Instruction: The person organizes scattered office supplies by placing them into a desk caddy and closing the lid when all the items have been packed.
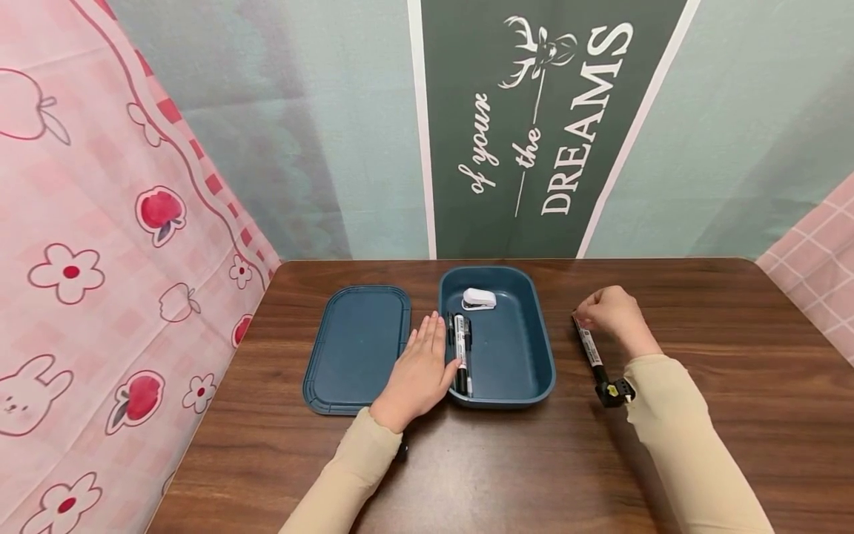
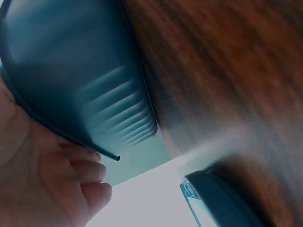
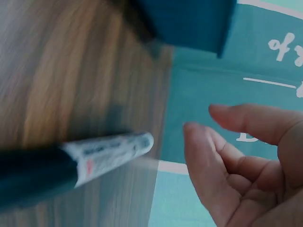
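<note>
Table (image 1: pixel 480 475): wood
Marker (image 1: pixel 588 345): box's (image 1: pixel 548 371) 3 o'clock; we'd pinch mid-barrel
Right hand (image 1: pixel 615 317): fingertips parted, empty
Left hand (image 1: pixel 419 368): flat, empty

Printed cloths (image 1: pixel 320 148) border a brown wooden table (image 1: pixel 727 334).

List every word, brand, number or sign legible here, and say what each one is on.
"of your": the dark green backdrop panel
"the": the same panel
"DREAMS": the same panel
The label on the marker in the box: too small to read.
The label on the marker by the right hand: too small in the head view, blurred in the right wrist view.
Yellow mark on the black wrist device: too small to read.
</note>
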Motion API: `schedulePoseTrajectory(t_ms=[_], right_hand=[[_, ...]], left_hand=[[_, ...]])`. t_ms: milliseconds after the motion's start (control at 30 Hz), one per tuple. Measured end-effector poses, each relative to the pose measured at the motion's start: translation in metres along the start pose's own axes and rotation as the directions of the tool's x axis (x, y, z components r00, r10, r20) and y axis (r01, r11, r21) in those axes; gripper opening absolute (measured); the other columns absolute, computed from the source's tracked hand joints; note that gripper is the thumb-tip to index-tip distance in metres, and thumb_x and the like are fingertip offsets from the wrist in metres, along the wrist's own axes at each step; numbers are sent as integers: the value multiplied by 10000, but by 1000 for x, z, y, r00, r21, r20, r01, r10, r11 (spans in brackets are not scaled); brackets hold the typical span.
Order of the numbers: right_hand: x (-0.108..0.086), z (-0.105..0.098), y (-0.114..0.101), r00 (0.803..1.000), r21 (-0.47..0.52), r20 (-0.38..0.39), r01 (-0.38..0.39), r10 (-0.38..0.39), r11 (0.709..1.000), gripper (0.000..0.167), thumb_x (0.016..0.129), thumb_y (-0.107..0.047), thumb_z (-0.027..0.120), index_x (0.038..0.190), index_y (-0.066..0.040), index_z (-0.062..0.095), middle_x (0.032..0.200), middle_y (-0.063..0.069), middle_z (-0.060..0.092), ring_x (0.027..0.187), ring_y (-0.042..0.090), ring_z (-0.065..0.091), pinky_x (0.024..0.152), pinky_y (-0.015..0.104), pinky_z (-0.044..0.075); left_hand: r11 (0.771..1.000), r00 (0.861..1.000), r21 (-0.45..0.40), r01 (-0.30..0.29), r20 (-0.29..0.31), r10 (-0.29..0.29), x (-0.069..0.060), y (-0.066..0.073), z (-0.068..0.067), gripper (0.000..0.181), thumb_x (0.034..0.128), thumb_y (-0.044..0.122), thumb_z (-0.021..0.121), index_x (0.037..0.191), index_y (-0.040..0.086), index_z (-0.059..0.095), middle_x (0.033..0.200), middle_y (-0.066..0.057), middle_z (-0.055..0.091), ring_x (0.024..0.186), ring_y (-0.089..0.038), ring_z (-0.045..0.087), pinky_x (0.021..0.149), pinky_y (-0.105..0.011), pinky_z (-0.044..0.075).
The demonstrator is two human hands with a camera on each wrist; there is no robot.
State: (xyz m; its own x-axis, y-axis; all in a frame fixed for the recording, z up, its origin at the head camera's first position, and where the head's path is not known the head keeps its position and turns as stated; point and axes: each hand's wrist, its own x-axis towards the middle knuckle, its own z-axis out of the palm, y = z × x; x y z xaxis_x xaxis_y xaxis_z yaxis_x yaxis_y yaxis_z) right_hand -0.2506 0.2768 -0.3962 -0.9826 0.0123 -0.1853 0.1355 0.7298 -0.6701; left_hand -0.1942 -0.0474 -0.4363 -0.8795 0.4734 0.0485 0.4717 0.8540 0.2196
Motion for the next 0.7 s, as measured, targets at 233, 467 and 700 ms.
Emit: schedulePoseTrajectory(t_ms=[233, 467, 700], right_hand=[[-3, 3, 9, 995, -255, -94, 5, -30, 967, 337, 784, -80, 542, 476, -131, 418, 482, -51, 344, 481, 149, 341, 453, 289, 283], [-4, 8, 12, 998, -283, -70, -22, 3, 959, 370, 811, -91, 588, 526, -132, 355, 509, -28, 288, 480, 149, 302, 443, 296, 287], [-2, 14, 17, 997, -300, -78, -47, 25, 953, 362, 814, -104, 602, 543, -127, 363, 527, -6, 300, 487, 163, 328, 433, 291, 296]], left_hand=[[1000, 1000, 7, -6, -9, 6, -1, 1, -2, 673, 1017, 382, 383, 1464, -84, 193, 1530, -229, 160, 1418, -312, 155, 1140, -411, 179], [1000, 1000, -3, -2, -5, 2, -1, 1, -2, 670, 1018, 379, 384, 1466, -80, 192, 1533, -223, 155, 1422, -302, 141, 1142, -408, 174], [1000, 1000, 4, 0, 3, 0, 0, 1, -2, 668, 1020, 384, 378, 1470, -71, 187, 1535, -224, 147, 1423, -304, 130, 1144, -407, 165]])
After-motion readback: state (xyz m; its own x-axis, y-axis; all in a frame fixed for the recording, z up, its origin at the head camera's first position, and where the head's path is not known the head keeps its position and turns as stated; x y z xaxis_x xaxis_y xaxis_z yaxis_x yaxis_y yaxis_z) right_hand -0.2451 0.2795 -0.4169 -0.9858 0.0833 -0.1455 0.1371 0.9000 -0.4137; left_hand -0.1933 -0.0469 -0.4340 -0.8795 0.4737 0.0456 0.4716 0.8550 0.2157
